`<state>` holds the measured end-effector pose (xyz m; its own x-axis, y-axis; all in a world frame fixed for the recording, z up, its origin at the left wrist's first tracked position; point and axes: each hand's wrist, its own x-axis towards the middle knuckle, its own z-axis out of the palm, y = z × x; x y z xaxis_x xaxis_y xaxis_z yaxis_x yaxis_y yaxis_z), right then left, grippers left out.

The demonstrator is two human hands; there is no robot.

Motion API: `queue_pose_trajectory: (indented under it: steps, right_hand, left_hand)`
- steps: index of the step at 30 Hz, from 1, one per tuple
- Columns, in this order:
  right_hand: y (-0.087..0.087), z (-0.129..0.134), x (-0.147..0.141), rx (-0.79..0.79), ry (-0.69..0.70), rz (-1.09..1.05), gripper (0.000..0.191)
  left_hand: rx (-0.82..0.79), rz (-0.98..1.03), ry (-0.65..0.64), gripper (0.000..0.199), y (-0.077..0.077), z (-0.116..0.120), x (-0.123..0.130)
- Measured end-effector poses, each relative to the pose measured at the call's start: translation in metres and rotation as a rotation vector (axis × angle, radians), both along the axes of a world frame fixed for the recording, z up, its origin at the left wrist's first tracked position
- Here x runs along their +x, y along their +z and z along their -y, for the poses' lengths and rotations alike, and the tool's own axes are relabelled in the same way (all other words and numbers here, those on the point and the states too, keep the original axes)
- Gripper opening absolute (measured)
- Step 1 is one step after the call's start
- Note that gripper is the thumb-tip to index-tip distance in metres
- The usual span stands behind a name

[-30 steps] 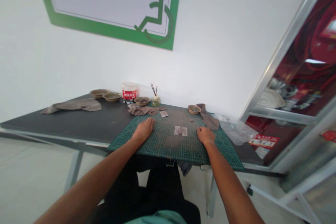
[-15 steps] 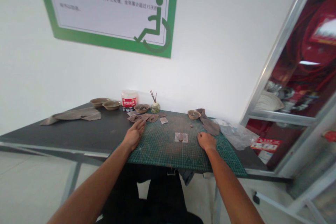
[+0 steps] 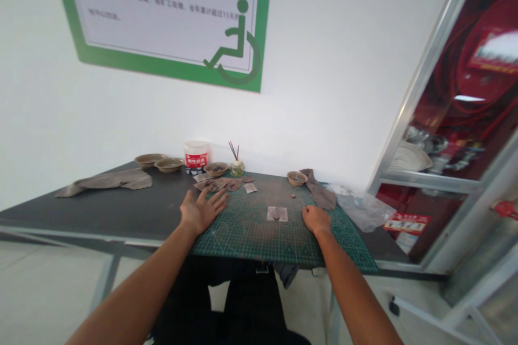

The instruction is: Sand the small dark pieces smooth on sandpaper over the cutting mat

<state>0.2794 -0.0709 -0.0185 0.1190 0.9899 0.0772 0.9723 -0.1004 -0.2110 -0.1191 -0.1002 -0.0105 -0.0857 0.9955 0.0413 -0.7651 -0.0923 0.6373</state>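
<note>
My left hand is turned palm up over the left edge of the green cutting mat, fingers spread and nothing in it. My right hand rests on the mat's right side as a fist; its inside is hidden, so what it holds, if anything, does not show. Between the hands lies a small pale square sheet with a small brownish lump on it. A tiny brown piece sits behind it. Another pale square and a crumpled brown cloth lie beyond my left fingers.
Along the wall stand shallow bowls, a white tub with a red label, a reed diffuser and a bowl beside a grey-brown cloth. A clear plastic bag lies right; another cloth lies left.
My left hand has rolled over to palm up and its fingers have spread. My right fist stays in place on the mat. The view has shifted slightly.
</note>
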Motion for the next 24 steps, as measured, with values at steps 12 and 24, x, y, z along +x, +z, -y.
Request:
queue_pose_trajectory:
  steps: [12, 24]
  right_hand:
    - [-0.006, -0.006, 0.005, 0.091, 0.004, -0.149, 0.031]
    - [-0.012, -0.006, 0.026, 0.391, 0.214, -0.328, 0.031]
  left_hand:
    - [-0.095, -0.065, -0.076, 0.087, 0.008, 0.004, 0.005]
    - [-0.130, -0.457, 0.071, 0.031, 0.003, -0.001, 0.016]
